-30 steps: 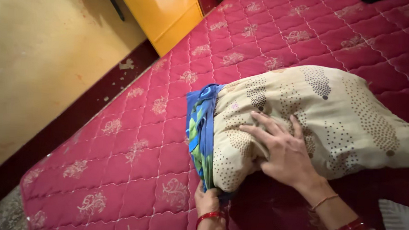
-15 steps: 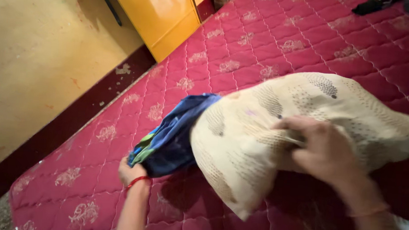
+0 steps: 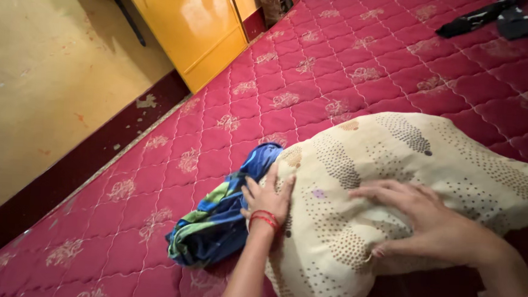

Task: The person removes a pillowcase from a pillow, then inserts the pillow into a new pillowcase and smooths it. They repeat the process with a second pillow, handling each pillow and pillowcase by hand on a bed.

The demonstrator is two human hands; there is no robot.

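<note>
Soft cream dotted pillow (image 3: 418,193) lies long, 8 to 2 o'clock, on red quilted mattress (image 3: 316,67). Blue-green cloth cover (image 3: 221,215) at 8 o'clock end. Left hand (image 3: 269,196) nearer, fingers spread there, gripping nothing. Right hand (image 3: 431,226) flat, open on pillow.

Underneath everything, a bed mattress (image 3: 364,75), quilted in deep red with pale floral motifs stitched into the diamonds, running from the near left corner up to the far right. Directly on it: a cream pillow (image 3: 406,192) dotted in brown, lying across the near right part; a bunched blue and green cloth (image 3: 215,224) touching the pillow's left end, spilling toward the mattress edge; two dark items (image 3: 484,18) far off at the upper right, well apart from the pillow, too small to identify.
</note>
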